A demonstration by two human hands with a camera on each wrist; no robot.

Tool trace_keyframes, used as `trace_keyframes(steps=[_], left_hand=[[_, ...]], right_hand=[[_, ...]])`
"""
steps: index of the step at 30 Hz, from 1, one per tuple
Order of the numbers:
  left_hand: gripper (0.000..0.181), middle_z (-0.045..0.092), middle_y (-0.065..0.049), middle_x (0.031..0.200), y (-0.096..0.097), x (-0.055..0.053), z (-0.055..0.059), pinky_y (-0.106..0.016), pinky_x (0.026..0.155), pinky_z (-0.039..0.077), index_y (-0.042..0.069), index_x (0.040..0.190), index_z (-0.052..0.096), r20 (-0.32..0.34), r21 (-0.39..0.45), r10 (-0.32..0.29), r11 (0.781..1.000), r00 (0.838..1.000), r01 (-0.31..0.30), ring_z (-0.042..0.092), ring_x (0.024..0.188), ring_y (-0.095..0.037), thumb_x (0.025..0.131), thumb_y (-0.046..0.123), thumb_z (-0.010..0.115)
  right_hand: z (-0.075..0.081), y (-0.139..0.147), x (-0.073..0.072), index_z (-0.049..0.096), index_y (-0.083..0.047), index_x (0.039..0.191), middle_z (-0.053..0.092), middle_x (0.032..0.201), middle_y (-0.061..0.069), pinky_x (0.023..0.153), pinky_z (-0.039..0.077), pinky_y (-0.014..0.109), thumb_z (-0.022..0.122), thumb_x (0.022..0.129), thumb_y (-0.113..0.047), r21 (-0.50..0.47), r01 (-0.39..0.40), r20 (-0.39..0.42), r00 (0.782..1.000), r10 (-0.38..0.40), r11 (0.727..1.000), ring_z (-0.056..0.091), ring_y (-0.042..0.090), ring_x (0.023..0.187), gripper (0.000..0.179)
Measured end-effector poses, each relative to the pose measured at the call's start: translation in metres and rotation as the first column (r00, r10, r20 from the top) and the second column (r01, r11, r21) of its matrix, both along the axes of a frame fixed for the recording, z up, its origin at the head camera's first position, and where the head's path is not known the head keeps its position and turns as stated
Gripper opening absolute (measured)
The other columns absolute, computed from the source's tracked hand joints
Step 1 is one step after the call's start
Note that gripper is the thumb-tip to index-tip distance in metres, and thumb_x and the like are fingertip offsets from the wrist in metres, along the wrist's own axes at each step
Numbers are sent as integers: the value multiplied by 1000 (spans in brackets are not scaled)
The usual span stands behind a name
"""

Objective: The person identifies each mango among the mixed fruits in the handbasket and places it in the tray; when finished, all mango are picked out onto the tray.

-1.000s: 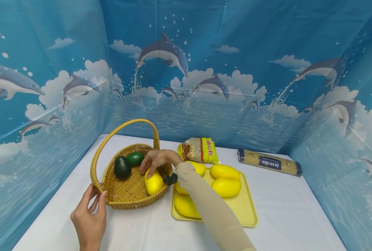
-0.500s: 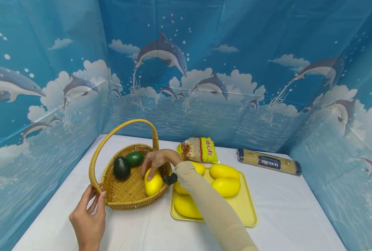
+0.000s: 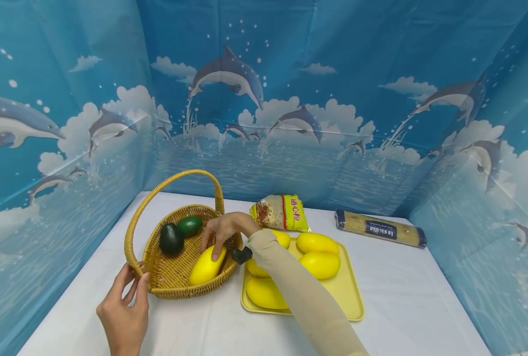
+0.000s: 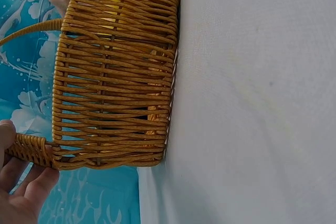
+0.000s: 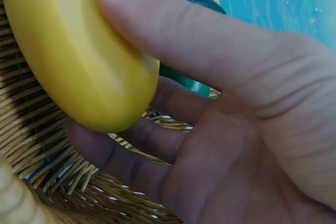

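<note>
In the head view, my left hand [image 3: 125, 311] grips the base of the handle [image 3: 132, 232] of a wicker basket [image 3: 175, 292]; the left wrist view shows fingers curled round that woven base. My right hand [image 3: 226, 230] is inside the basket and holds a yellow mango [image 3: 206, 266] by one end. In the right wrist view the thumb [image 5: 173, 30] lies on the mango's upper side, with fingers underneath. A dark avocado [image 3: 171, 239] and a greener avocado [image 3: 190, 227] lie at the basket's left and back.
Right of the basket, a yellow tray [image 3: 350, 296] bears several mangoes [image 3: 319, 265], partly hidden by the right sleeve. A pasta bag [image 3: 282, 212] lies behind it, and a spaghetti pack [image 3: 379, 228] at the back right. Dolphin-print curtains [image 3: 264, 123] surround the white table.
The mango in my right hand has turned, its near end swinging left and toward the front of the basket. My left hand keeps its grip on the handle base.
</note>
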State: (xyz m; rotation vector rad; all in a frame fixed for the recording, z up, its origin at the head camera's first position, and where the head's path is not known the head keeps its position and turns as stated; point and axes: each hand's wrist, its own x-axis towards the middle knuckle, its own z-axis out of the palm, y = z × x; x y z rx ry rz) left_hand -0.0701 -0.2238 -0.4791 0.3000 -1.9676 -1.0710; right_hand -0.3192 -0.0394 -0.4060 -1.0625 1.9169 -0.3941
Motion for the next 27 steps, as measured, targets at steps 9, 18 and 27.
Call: trace_keyframes(steps=[9, 18, 27], left_hand=[[46, 75, -27, 123, 1, 0, 2, -6, 92, 54, -9, 138, 67, -11, 10, -7, 1000, 1000, 7, 55, 111, 21, 93, -13, 77], [48, 76, -25, 122, 2, 2, 2, -3, 90, 52, -6, 139, 67, 10, 7, 14, 1000, 1000, -14, 54, 108, 23, 93, -11, 78], [49, 75, -26, 124, 4, 2, 3, -3, 90, 51, -6, 139, 67, 18, 19, 22, 1000, 1000, -23, 53, 107, 25, 92, -12, 78]], right_hand=[[12, 5, 9, 72, -9, 141, 69, 141, -1, 104, 54, 18, 87, 94, -20, -84, -13, -46, 999, 9, 996, 59, 6, 124, 50], [35, 16, 22, 67, -3, 145, 66, 148, 12, 101, 58, 18, 83, 98, -19, -237, -61, -127, 991, 31, 970, 67, 15, 123, 52], [60, 55, 49, 67, -1, 144, 70, 141, 13, 103, 60, 23, 82, 98, -17, -398, -87, -232, 973, -8, 913, 69, 16, 120, 51]])
